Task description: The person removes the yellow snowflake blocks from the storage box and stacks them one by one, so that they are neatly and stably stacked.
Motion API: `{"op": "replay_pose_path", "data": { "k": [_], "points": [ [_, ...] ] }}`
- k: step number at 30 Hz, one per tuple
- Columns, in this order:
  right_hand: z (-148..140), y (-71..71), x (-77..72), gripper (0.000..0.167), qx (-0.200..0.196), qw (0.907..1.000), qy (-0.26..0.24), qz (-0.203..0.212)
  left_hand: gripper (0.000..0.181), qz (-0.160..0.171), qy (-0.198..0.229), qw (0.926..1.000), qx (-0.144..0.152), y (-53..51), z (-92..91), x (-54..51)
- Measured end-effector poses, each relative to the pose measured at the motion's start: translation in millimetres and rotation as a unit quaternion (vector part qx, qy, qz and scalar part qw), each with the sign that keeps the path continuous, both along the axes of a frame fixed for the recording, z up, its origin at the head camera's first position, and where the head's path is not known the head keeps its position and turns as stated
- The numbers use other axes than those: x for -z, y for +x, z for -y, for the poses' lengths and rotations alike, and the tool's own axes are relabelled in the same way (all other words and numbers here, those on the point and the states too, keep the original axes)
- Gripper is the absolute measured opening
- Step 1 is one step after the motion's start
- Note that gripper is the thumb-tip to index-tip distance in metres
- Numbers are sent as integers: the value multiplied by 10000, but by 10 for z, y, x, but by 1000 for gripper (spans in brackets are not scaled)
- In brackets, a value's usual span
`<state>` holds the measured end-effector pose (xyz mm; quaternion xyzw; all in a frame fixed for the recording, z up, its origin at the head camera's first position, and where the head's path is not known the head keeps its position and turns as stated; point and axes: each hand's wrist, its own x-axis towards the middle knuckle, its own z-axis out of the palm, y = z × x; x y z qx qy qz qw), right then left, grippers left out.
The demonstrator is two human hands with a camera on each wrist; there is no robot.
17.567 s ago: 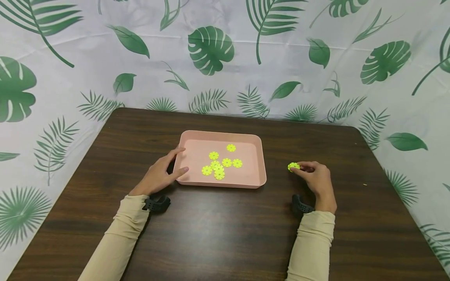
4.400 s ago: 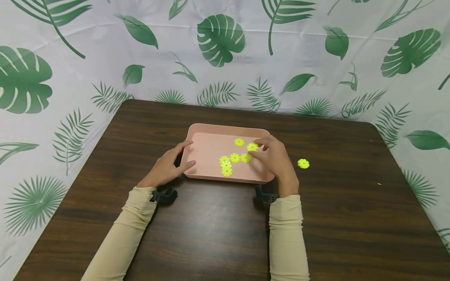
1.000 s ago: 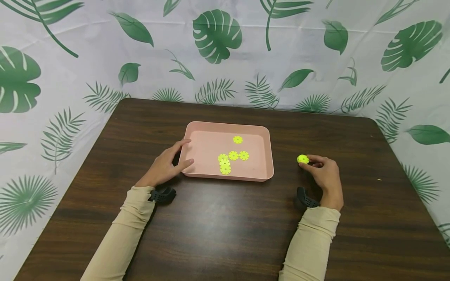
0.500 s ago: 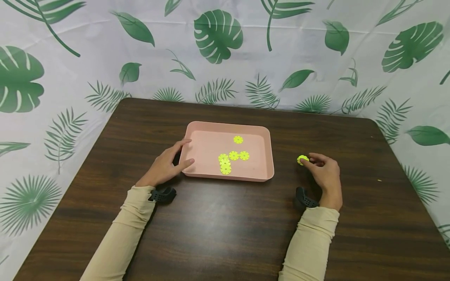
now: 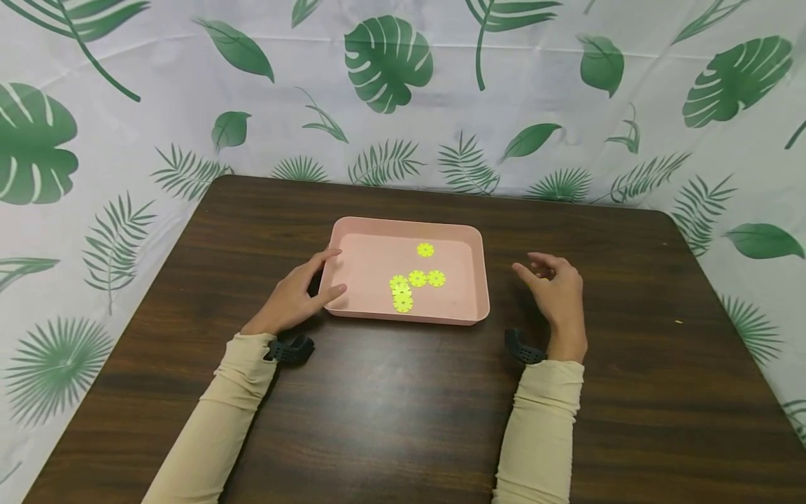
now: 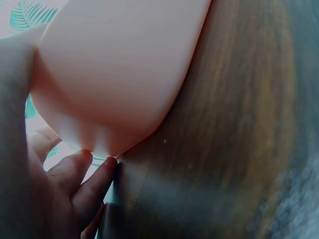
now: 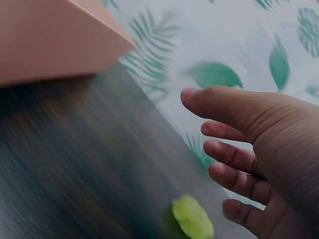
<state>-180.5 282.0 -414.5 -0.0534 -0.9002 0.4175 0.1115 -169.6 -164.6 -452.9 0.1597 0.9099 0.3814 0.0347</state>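
Nearest, pale sleeves [image 5: 208,413] lead to black bands [image 5: 292,350] at both wrists, over a dark wooden table [image 5: 378,413]. The left hand [image 5: 283,297] grips the end of a pink tray [image 5: 371,259], thumb over its rim and fingertips against the outer wall. The right hand [image 5: 557,297] hovers apart from the tray, holding nothing, its thumb spread from loosely bent fingers. A blurred yellow-green piece [image 7: 193,218] shows below those fingers. Between the hands, in the tray, lie yellow discs [image 5: 418,278], one farther back than the rest. Beyond both hands hangs a white cloth [image 5: 453,112] with green leaves.
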Motion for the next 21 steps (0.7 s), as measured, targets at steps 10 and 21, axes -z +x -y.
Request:
{"op": "replay_pose_path", "data": {
  "k": [10, 21],
  "points": [
    [537, -159, -78, 43, -872, 9961, 106, -98, 74, -3, 39, 10000, 18, -1, 5, 12],
    [1141, -234, -136, 41, -2082, 9762, 571, 221, 74, 11, 12, 10000, 5, -4, 4, 3]
  ]
}}
